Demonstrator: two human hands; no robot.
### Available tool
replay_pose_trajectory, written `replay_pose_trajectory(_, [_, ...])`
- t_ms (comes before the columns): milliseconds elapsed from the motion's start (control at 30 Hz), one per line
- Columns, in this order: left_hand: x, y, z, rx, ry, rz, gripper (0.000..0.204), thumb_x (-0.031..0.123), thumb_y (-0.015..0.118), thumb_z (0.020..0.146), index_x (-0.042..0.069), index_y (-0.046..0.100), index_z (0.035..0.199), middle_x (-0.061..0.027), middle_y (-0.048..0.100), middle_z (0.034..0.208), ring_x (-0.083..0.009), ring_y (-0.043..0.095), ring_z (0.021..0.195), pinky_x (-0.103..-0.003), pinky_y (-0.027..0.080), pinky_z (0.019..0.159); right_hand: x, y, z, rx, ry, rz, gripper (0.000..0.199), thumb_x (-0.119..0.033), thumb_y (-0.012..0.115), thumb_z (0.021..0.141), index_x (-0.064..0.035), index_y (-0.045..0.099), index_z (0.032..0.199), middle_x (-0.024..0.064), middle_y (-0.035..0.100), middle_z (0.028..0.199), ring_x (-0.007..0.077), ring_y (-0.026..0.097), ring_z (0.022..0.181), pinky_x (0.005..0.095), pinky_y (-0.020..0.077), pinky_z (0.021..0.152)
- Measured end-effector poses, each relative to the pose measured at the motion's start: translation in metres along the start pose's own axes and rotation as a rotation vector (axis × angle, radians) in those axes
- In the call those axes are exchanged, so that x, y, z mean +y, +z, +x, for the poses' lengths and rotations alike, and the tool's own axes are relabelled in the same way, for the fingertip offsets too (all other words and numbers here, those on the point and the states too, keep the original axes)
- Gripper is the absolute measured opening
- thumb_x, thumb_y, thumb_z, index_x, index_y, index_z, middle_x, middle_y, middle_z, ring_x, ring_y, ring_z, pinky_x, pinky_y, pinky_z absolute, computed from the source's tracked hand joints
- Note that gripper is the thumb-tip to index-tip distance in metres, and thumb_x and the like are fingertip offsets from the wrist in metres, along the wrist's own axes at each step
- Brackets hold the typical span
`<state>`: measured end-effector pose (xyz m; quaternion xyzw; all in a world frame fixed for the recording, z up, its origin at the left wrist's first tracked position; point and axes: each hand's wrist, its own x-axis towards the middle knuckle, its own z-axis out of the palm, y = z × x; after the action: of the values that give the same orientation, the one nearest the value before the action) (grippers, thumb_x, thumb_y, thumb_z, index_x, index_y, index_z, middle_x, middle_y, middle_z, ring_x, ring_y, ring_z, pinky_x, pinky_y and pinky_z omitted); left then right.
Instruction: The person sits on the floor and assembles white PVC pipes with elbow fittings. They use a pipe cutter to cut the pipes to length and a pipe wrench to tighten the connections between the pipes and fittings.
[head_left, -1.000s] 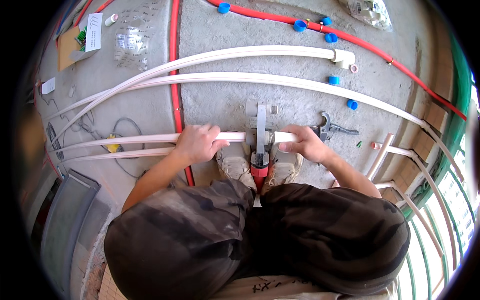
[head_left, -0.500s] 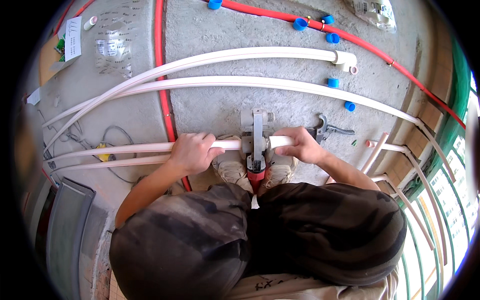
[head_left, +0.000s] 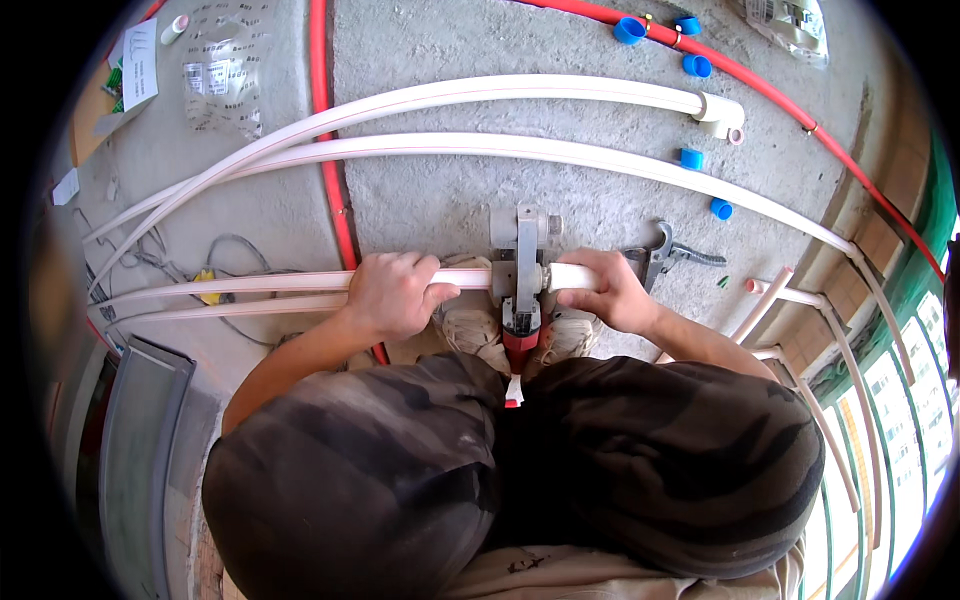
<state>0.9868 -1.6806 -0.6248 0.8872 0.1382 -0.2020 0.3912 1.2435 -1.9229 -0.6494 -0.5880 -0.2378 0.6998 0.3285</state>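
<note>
A pipe fusion welder (head_left: 527, 262) stands upright between my shoes, its red handle (head_left: 521, 343) toward me. Left of its heating plate, my left hand (head_left: 393, 295) is closed round a long white plastic pipe (head_left: 464, 280) with a red stripe. The pipe's right end meets the heating socket. On the opposite side, my right hand (head_left: 612, 290) grips a short white pipe piece (head_left: 575, 278), whose left end is against the other socket. My palm hides that piece's far end. Pipe and piece lie nearly in one line across the welder.
Two long white pipes (head_left: 520, 147) cross the concrete ahead, one ending in an elbow (head_left: 720, 115). Pipe cutters (head_left: 662, 255) lie right of my right hand. Several blue caps (head_left: 691, 158) and red conduits (head_left: 330, 180) are farther off. Cable (head_left: 235, 240) lies left, beside a grey panel (head_left: 140, 440).
The view has shifted slightly, and more of the welder's handle end shows between my knees. Both hands keep their hold on the pipe and the short piece at the welder.
</note>
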Motion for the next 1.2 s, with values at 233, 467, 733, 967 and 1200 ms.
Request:
replay_pose_trajectory(233, [0.006, -0.01, -0.004, 0.013, 0.001, -0.02, 0.042, 0.043, 0.07, 0.095, 0.004, 0.063, 0.08, -0.0151, 0.065, 0.073, -0.0381, 0.067, 0.065, -0.05, 0.051, 0.056, -0.004, 0.001, 0.0, -0.017, -0.03, 0.003, 0.04, -0.018, 0.084, 0.089, 0.0049, 0.067, 0.118, 0.0106, 0.071, 0.098, 0.0162, 0.064, 0.089, 0.0342, 0.0534, 0.08])
replay_pose_trajectory(467, [0.007, -0.018, 0.0, 0.008, -0.017, -0.035, 0.038, 0.038, 0.073, 0.092, 0.003, 0.061, 0.081, -0.0162, 0.062, 0.073, -0.0395, 0.065, 0.066, -0.049, 0.049, 0.057, -0.012, 0.0, 0.005, 0.0, -0.123, 0.008, 0.039, -0.018, 0.085, 0.087, 0.0024, 0.067, 0.115, 0.0143, 0.071, 0.091, 0.0213, 0.068, 0.081, 0.0364, 0.0545, 0.074])
replay_pose_trajectory(733, [0.014, -0.044, 0.001, 0.041, 0.009, -0.028, 0.036, 0.036, 0.077, 0.088, 0.004, 0.061, 0.081, -0.0147, 0.062, 0.074, -0.0391, 0.064, 0.065, -0.048, 0.048, 0.056, -0.016, -0.02, 0.012, -0.238, 0.009, 0.293, 0.045, -0.024, 0.095, 0.077, -0.0037, 0.071, 0.109, 0.0017, 0.07, 0.093, 0.0111, 0.064, 0.09, 0.0316, 0.0511, 0.078])
replay_pose_trajectory(967, [0.024, -0.054, -0.005, -0.027, -0.012, -0.073, 0.042, 0.041, 0.078, 0.087, 0.003, 0.063, 0.077, -0.0152, 0.063, 0.071, -0.0369, 0.066, 0.064, -0.047, 0.051, 0.055, -0.042, -0.009, 0.005, -0.21, 0.066, 0.169, 0.029, -0.014, 0.088, 0.079, -0.0005, 0.074, 0.099, 0.003, 0.066, 0.085, 0.0107, 0.059, 0.079, 0.0304, 0.0474, 0.069])
replay_pose_trajectory(1200, [0.028, -0.052, -0.004, 0.005, -0.003, -0.065, 0.037, 0.034, 0.079, 0.085, 0.003, 0.06, 0.076, -0.0161, 0.06, 0.069, -0.0401, 0.063, 0.061, -0.049, 0.049, 0.054, -0.047, -0.007, 0.004, -0.198, 0.059, 0.164, 0.027, -0.016, 0.087, 0.081, -0.0004, 0.073, 0.097, 0.0041, 0.066, 0.082, 0.0103, 0.059, 0.076, 0.0302, 0.0468, 0.066])
